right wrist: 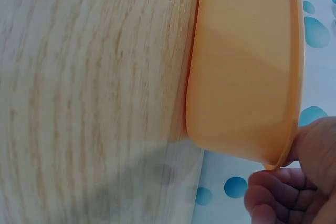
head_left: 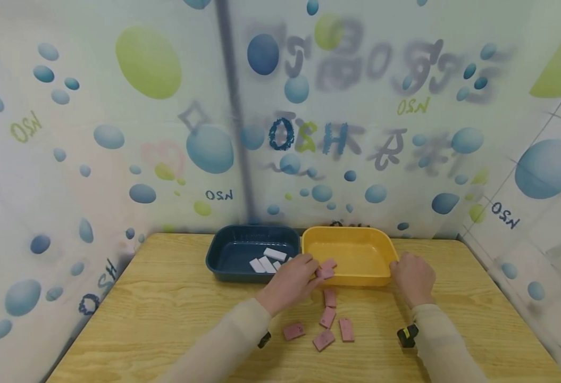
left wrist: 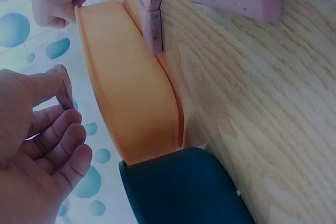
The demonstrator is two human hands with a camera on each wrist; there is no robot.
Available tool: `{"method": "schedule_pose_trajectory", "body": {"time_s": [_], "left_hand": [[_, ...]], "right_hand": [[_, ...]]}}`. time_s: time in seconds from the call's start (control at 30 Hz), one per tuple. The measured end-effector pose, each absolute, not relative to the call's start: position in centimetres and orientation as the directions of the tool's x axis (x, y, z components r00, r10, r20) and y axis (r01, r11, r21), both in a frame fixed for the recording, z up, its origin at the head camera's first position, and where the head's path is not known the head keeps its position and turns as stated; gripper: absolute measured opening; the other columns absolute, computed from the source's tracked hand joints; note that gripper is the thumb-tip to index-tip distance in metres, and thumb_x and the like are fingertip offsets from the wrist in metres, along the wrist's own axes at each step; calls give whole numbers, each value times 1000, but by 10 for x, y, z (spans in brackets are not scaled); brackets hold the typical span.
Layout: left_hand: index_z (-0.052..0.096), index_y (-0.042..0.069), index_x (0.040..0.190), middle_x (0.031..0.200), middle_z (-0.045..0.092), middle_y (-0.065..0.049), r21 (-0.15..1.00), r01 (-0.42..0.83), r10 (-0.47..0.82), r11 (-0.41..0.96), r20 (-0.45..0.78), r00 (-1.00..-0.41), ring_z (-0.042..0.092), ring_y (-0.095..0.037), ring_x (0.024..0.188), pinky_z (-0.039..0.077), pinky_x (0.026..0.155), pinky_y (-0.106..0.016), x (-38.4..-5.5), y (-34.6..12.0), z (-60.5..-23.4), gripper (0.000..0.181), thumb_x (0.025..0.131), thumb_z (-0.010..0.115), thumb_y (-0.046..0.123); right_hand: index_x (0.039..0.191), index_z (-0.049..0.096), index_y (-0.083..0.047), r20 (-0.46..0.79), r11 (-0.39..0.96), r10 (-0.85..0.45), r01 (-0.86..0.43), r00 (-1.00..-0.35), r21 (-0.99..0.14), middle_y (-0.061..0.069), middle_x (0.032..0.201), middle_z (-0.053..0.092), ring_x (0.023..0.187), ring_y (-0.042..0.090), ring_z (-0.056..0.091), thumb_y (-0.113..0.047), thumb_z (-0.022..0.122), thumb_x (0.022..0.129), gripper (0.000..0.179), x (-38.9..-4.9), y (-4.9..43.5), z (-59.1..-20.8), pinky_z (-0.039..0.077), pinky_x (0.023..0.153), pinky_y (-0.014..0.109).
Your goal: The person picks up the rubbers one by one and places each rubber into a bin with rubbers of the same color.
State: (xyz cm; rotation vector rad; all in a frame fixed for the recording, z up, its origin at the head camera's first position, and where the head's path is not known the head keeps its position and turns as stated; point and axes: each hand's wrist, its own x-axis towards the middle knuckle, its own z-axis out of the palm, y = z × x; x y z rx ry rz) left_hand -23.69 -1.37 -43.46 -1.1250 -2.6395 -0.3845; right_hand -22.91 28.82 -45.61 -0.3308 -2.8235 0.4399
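Head view showed the left hand (head_left: pixel 291 279), its thumb and fingers clamped on a pink rectangular block (head_left: pixel 325 273) at the near side of a yellow, round-cornered plastic tray (head_left: pixel 357 255); the right hand (head_left: pixel 413 277) had its fingers curled on that tray's right end. Five loose pink blocks (head_left: pixel 327 317) lay on the pale wooden desk (head_left: pixel 141 303). Placing seemed in hand; the next move probably called for loosening the left fingers within the rim.
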Motion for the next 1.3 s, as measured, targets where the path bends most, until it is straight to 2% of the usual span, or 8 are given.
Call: {"method": "schedule_pose_trajectory", "body": {"time_s": [0.3, 0.53, 0.93, 1.3], "left_hand": [[69, 13, 98, 91, 57, 3, 164, 707, 653, 688, 286, -702, 50, -11, 82, 47, 73, -20, -242, -6, -434, 19, 101, 68, 32], [68, 14, 97, 88, 54, 5, 173, 693, 639, 700, 281, -716, 49, -9, 77, 45, 69, -20, -248, 1, -436, 18, 101, 68, 32], [67, 16, 96, 90, 55, 5, 304, 613, 565, 729, 238, -790, 51, -9, 76, 49, 70, -22, -259, 14, -442, 18, 102, 66, 33], [67, 14, 94, 86, 53, 5, 374, 579, 540, 725, 215, -814, 49, -8, 73, 45, 66, -20, -269, 26, -449, 22, 103, 64, 35]], "right_hand": [[62, 48, -4, 216, 923, 273, 191, -937, -335, 7, 57, 43, 51, 22, 43, -12, 56, 94, 33, -229, 288, -455, 35, 46, 32], [62, 47, -5, 235, 924, 271, 184, -934, -334, 6, 56, 41, 51, 22, 42, -11, 55, 93, 33, -229, 287, -456, 34, 45, 32], [61, 47, -5, 230, 930, 265, 185, -936, -318, 5, 55, 40, 49, 21, 42, -11, 56, 93, 34, -229, 287, -455, 34, 44, 31], [62, 47, -5, 237, 929, 263, 180, -935, -323, 6, 56, 40, 50, 22, 43, -11, 55, 93, 33, -229, 287, -456, 35, 45, 31]]}}
